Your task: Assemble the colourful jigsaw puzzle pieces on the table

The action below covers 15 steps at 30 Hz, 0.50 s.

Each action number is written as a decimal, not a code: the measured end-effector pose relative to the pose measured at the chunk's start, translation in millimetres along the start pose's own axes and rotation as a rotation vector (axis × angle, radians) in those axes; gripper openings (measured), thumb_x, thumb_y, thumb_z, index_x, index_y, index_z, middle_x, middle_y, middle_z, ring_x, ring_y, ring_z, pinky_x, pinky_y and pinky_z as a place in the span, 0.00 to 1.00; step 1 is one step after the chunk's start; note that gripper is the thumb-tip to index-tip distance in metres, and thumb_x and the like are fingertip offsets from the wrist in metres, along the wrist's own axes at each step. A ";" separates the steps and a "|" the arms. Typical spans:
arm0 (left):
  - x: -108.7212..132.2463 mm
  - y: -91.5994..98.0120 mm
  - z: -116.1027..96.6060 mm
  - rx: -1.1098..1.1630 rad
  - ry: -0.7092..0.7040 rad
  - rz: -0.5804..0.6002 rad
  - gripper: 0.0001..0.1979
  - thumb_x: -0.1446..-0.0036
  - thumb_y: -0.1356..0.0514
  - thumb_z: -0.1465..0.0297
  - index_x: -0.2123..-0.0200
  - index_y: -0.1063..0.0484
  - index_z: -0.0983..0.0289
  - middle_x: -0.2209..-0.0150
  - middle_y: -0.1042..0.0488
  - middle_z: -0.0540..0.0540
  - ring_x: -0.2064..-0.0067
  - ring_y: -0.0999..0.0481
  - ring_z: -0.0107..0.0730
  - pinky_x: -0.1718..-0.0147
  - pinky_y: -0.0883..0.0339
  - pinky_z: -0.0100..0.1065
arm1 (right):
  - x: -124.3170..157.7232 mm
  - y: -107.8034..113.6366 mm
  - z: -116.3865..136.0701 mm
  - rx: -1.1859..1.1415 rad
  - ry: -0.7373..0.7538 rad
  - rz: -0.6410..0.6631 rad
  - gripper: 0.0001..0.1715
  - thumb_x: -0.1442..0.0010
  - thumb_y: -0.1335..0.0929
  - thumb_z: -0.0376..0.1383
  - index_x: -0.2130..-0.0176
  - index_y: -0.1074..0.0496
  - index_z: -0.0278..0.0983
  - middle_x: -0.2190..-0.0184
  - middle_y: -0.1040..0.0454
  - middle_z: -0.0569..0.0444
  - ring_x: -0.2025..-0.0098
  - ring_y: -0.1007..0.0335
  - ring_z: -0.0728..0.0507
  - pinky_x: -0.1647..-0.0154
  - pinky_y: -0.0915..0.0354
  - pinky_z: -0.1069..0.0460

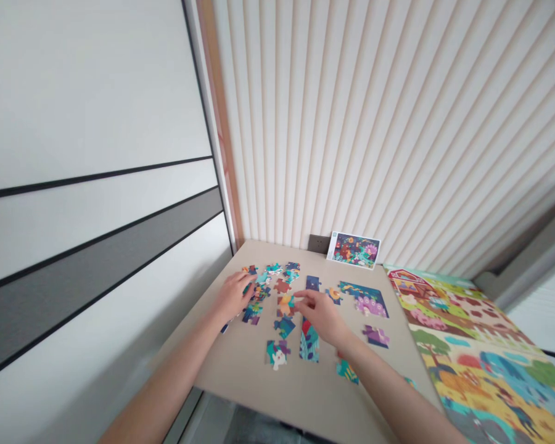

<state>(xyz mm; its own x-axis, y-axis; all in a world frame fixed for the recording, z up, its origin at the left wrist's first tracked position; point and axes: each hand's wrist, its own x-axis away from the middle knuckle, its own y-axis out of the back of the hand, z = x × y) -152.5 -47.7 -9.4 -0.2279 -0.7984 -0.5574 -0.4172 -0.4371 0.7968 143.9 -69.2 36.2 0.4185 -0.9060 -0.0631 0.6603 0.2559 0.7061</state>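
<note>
Orange and teal, the puzzle piece (pixel 285 303) sits pinched at its edge in the fingertips of your right hand (pixel 322 316), near the middle of the beige surface (pixel 240 370). Your left hand (pixel 234 295) lies flat, fingers loosely spread, on the loose pieces (pixel 255 303) just beside it. A joined section (pixel 367 300) lies further right. A picture card (pixel 354 249) leans on the wall behind, and a farm puzzle (pixel 467 345) fills the right edge.

Lighting: bright, soft and even; the slatted wall (pixel 374 123) is rendered pale, slightly washed out.
Shadows: faint, soft-edged, laid on the surface (pixel 250 376).
Distortion: straight lines are splayed and stretched toward the edges by a wide lens.
Focus: the puzzle pieces (pixel 277 353) are shown slightly soft; fine detail is lost.
</note>
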 end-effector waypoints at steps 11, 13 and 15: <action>7.0 10.1 -7.4 0.059 -0.048 0.069 0.11 0.32 0.46 0.70 0.53 0.25 0.58 0.54 0.24 0.56 0.50 0.25 0.41 0.48 0.33 0.43 | -59.0 -19.5 -3.3 0.408 0.076 -0.014 0.12 0.34 0.32 0.40 0.54 0.22 0.41 0.52 0.25 0.45 0.46 0.31 0.38 0.43 0.40 0.46; 6.9 10.7 -8.7 0.068 -0.058 0.070 0.10 0.32 0.46 0.69 0.53 0.25 0.58 0.55 0.24 0.56 0.51 0.25 0.40 0.48 0.34 0.43 | -60.5 -17.4 -7.0 0.442 0.092 -0.006 0.12 0.33 0.32 0.42 0.55 0.22 0.41 0.52 0.25 0.46 0.47 0.31 0.39 0.44 0.40 0.46; 7.0 10.4 -8.7 0.075 -0.066 0.074 0.10 0.32 0.46 0.69 0.54 0.25 0.59 0.55 0.23 0.56 0.51 0.25 0.40 0.48 0.34 0.43 | -60.5 -16.1 -9.8 0.463 0.106 -0.005 0.12 0.33 0.32 0.43 0.56 0.22 0.40 0.53 0.25 0.46 0.47 0.31 0.39 0.45 0.40 0.47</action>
<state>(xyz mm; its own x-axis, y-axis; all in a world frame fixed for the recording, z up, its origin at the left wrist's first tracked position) -150.8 -61.4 -2.9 -0.3169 -0.7972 -0.5139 -0.4613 -0.3438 0.8179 114.0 -15.2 21.7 0.4932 -0.8612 -0.1224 0.3256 0.0523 0.9441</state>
